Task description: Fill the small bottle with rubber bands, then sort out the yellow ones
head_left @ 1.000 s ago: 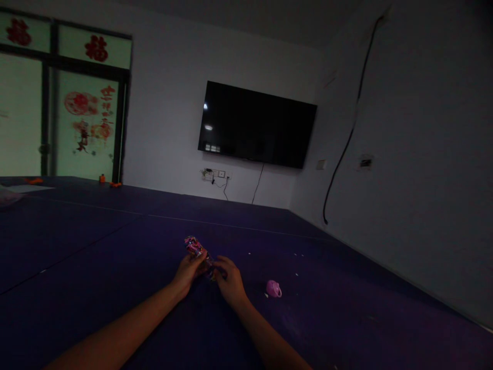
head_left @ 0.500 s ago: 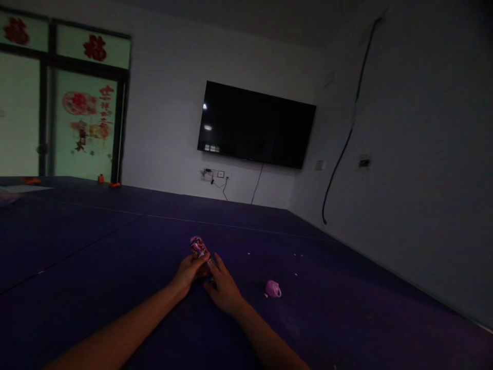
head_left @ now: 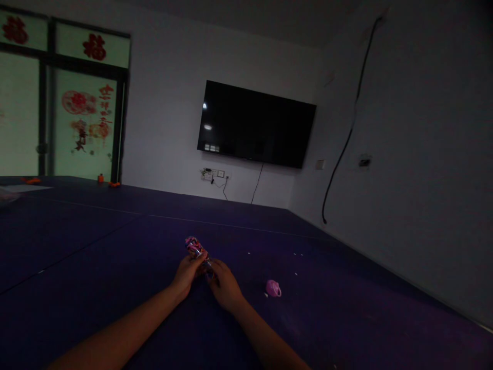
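The left hand [head_left: 185, 274] grasps a shiny, multicoloured tube [head_left: 194, 246] round its middle, the thumb lying along the top. The tube slants, its far end pointing to eleven o'clock, twelve being the top of the view. At its near end, the right hand [head_left: 224, 285] grips with thumb and bent fingers; that end is partly hidden by the hands. Both hands are just above the purple desk [head_left: 162, 324], though whether the tube touches it I cannot tell.

Between three and four o'clock from the hands — well apart from the tube — a rounded pink piece with a loop [head_left: 272, 288] sits on the desk. A small pale scrap [head_left: 266, 295] lies just beside it at seven o'clock, and more white specks [head_left: 296, 274] are scattered near, mostly towards one o'clock.

Far off at ten o'clock are small orange objects [head_left: 114, 184] and a white sheet [head_left: 29, 188] at the desk's far side, before a glass door with red decorations [head_left: 85, 123]. A dark television [head_left: 256, 125] hangs at one o'clock, and a black cable [head_left: 348, 139] runs down the wall at two.
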Demonstrator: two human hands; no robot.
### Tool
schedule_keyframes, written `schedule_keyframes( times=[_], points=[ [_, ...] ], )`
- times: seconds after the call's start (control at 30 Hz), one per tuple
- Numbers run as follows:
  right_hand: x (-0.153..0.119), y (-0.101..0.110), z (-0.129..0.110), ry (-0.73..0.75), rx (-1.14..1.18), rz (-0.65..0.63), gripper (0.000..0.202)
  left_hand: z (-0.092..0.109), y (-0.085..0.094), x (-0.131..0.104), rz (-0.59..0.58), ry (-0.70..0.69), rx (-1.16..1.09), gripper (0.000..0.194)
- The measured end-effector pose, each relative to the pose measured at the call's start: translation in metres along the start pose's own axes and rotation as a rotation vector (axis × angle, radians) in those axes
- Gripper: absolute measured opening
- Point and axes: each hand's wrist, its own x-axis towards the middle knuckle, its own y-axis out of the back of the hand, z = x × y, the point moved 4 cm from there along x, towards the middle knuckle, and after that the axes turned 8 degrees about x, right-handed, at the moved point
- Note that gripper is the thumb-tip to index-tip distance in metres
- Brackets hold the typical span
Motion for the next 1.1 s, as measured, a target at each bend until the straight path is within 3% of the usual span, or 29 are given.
schedule_keyframes(
  times=[0.4,0.7,1.1],
  points=[
    [0.001,0.006,-0.002,-0.081,-0.076,0.098,0.026,0.001,0.002,0.001,0.036,-0.007,-0.027,0.032],
    [-0.002,0.015,-0.002,-0.090,-0.024,0.267,0.024,-0.001,0.002,0.002,0.042,0.009,-0.034,0.026],
    [-0.005,0.000,-0.002,-0.057,-0.054,-0.045,0.070,-0.001,0.001,0.003,0.004,0.030,-0.013,0.027]
  ],
)
